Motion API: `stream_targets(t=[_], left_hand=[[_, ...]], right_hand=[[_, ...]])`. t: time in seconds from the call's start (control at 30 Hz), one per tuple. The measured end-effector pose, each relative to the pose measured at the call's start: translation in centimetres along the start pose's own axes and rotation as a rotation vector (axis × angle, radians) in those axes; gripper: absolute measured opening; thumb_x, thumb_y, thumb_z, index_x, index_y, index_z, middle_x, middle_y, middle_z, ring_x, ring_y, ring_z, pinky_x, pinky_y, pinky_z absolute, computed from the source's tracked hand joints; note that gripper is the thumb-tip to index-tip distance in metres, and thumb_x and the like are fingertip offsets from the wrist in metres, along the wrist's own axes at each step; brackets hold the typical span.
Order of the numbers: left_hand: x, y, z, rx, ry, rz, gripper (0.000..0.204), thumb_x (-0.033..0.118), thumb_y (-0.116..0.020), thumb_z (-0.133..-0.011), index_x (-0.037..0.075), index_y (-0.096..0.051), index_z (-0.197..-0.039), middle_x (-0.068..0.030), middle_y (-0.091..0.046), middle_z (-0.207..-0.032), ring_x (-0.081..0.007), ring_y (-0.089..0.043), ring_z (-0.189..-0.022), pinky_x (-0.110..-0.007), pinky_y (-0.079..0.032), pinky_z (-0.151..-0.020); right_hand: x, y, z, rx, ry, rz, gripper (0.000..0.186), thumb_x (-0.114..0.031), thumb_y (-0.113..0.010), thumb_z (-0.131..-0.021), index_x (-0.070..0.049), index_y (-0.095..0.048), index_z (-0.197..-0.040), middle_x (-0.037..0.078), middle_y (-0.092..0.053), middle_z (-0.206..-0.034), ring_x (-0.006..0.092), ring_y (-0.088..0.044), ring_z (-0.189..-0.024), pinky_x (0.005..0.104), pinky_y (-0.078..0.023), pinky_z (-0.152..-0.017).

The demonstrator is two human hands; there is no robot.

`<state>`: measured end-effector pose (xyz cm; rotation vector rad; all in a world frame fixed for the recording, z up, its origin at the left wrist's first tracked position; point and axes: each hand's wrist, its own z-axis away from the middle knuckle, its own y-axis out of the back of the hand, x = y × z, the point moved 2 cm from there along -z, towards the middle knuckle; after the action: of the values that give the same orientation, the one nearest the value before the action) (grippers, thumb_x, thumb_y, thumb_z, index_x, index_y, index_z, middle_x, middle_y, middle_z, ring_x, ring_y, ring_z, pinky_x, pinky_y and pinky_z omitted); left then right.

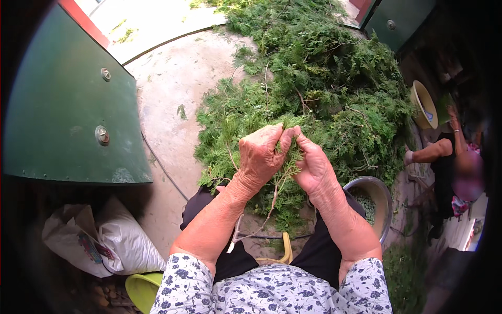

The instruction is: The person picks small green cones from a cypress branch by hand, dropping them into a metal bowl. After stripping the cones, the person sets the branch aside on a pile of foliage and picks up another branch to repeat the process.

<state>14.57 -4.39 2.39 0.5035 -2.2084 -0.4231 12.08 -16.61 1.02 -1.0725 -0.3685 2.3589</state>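
My left hand [261, 154] is closed on a leafy evergreen branch [275, 194] held up over my lap. The branch's bare, forked stem hangs down toward my lap, with green sprays beside it. Close by on the right, my right hand [315, 165] pinches at the same foliage, thumb and fingertips together. Whatever lies between those fingertips is too small to make out. Beyond both hands spreads a big heap of cut evergreen branches [334, 89]. Beside my right knee stands a metal basin [386, 201] with small pale green bits [366, 206] in it.
A green metal door [73, 104] stands at the left, another [400, 23] at the far right. White sacks [125, 238] and a yellow-green basin [142, 293] are at lower left. At right, another person [444, 152] sits near a yellowish basin [424, 104]. A cable [163, 166] crosses the floor.
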Motion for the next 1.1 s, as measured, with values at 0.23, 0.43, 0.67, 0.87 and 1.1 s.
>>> stream_targets(t=[0.23, 0.43, 0.67, 0.87, 1.1], left_hand=[[1.5, -0.4, 0.4, -0.095, -0.179, 0.117, 0.018, 0.012, -0.067, -0.075, -0.001, -0.062, -0.087, -0.0131, -0.059, -0.069, -0.0260, -0.059, -0.059, -0.032, -0.046, -0.051], [0.0, -1.3, 1.2, -0.007, 0.175, 0.218, 0.015, 0.007, -0.063, -0.078, -0.001, -0.058, -0.090, -0.0118, -0.059, -0.070, -0.0206, -0.057, -0.058, -0.029, -0.045, -0.053], [-1.1, -1.3, 0.6, -0.046, 0.482, 0.495, 0.027, 0.028, -0.056, -0.089, 0.002, -0.063, -0.089, 0.0029, -0.051, -0.069, -0.0053, -0.042, -0.062, -0.019, -0.035, -0.057], [-3.5, -1.2, 0.1, 0.051, 0.882, 0.832, 0.049, 0.051, -0.050, -0.087, 0.005, -0.063, -0.084, 0.0051, -0.043, -0.067, -0.0053, -0.034, -0.063, -0.024, -0.033, -0.057], [-5.4, -1.3, 1.9, 0.382, 1.109, 0.993, 0.048, 0.047, -0.047, -0.089, 0.005, -0.049, -0.113, -0.0035, -0.053, -0.092, -0.0136, -0.051, -0.079, -0.027, -0.041, -0.068]], right_hand=[[0.2, 0.8, -2.5, -0.179, 0.039, -0.254, 0.054, -0.006, -0.062, -0.078, 0.006, -0.034, -0.124, 0.012, -0.054, -0.104, 0.0163, -0.046, -0.107, 0.0355, -0.028, -0.098], [-1.2, 1.7, -3.0, -0.077, 0.267, -0.007, 0.074, -0.009, -0.064, -0.080, 0.010, -0.017, -0.135, 0.016, -0.045, -0.124, 0.0194, -0.042, -0.113, 0.0333, -0.025, -0.100], [-1.4, 1.6, -2.9, 0.030, 0.247, -0.033, 0.061, -0.018, -0.056, -0.089, -0.002, -0.022, -0.137, 0.012, -0.050, -0.116, 0.0175, -0.051, -0.097, 0.0353, -0.045, -0.077], [-3.1, 0.7, -1.7, 0.060, 0.259, -0.172, 0.008, -0.014, -0.045, -0.093, -0.012, -0.041, -0.100, 0.000, -0.044, -0.065, 0.0089, -0.034, -0.046, 0.0248, -0.030, -0.039], [-5.1, 2.8, -2.5, -0.285, 0.395, -0.238, 0.009, -0.011, -0.042, -0.092, -0.007, -0.044, -0.100, 0.000, -0.044, -0.062, 0.0086, -0.037, -0.046, 0.0269, -0.031, -0.039]])
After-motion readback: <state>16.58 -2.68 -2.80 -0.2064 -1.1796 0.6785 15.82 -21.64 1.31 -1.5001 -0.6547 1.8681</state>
